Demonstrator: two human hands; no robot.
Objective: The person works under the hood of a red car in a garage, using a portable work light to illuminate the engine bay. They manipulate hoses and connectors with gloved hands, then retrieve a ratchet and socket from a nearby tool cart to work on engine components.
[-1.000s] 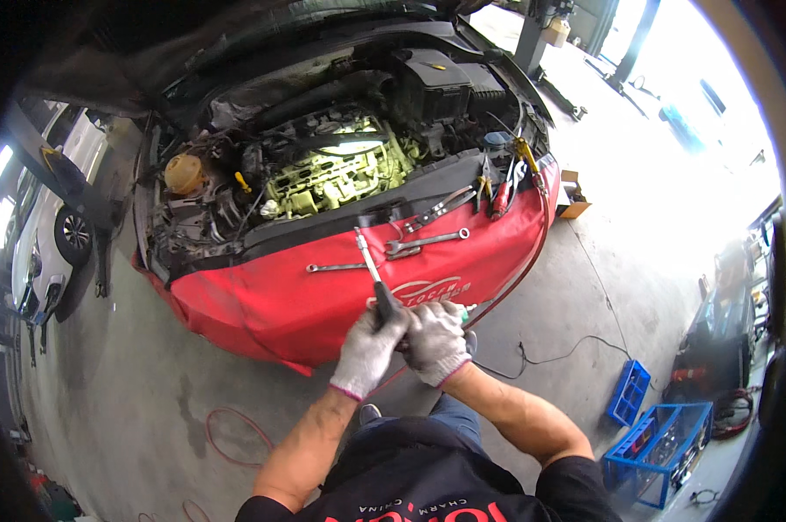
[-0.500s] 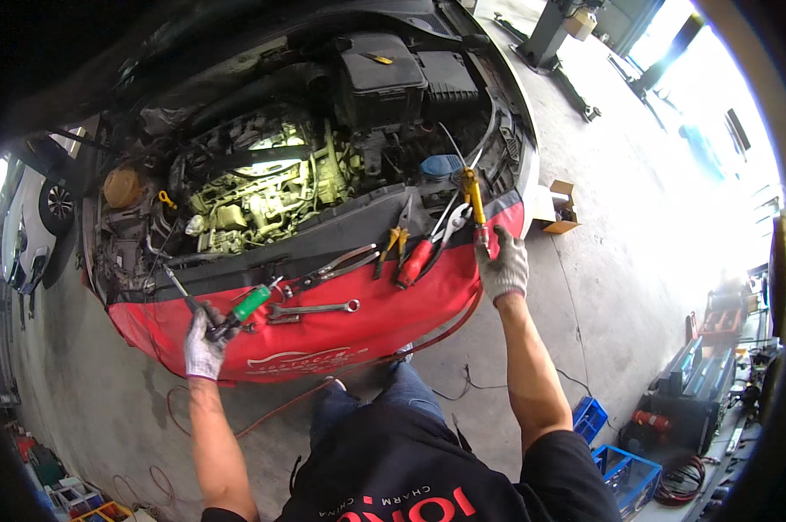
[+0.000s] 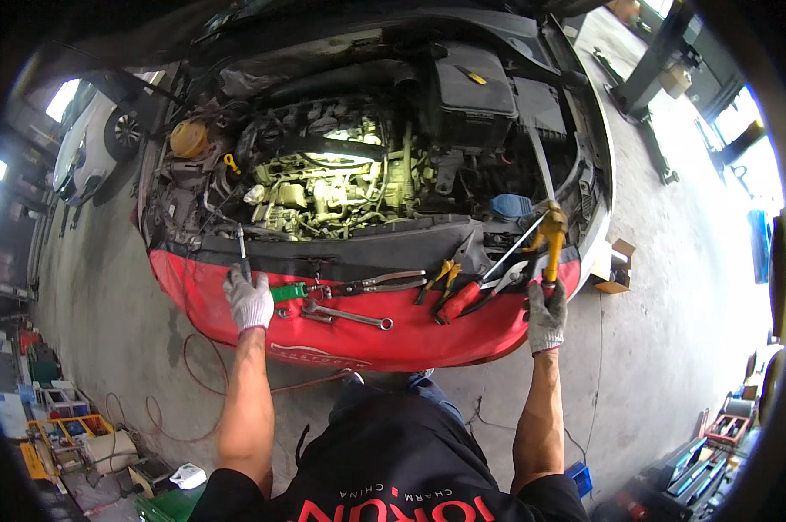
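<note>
My left hand [image 3: 249, 302], in a pale work glove, is closed round a dark-handled tool [image 3: 245, 267] whose slim metal shaft points toward the engine. Beside that hand, a green-handled tool [image 3: 287, 292] lies on the red fender cover [image 3: 410, 341]. My right hand [image 3: 546, 324], also gloved, grips what looks like a yellow air blow gun [image 3: 552, 257] by its lower end. Close to its left lie grey-handled pliers [image 3: 509, 278] and a red-handled screwdriver [image 3: 459, 302]. Yellow-handled pliers [image 3: 446, 277], black-handled pliers [image 3: 384, 283] and a wrench [image 3: 354, 317] lie between my hands.
Beyond the cover is the open engine bay, with a brightly lit engine [image 3: 332, 187] and a black box [image 3: 474, 83]. An open carton [image 3: 617, 265] stands on the floor at right. A red hose [image 3: 203, 376] trails across the floor at left; a white car [image 3: 88, 152] stands behind.
The whole view has shifted, so the car sits further right. The green-handled tool, earlier raised at my left hand, now lies on the cover. Both hands keep their other tools.
</note>
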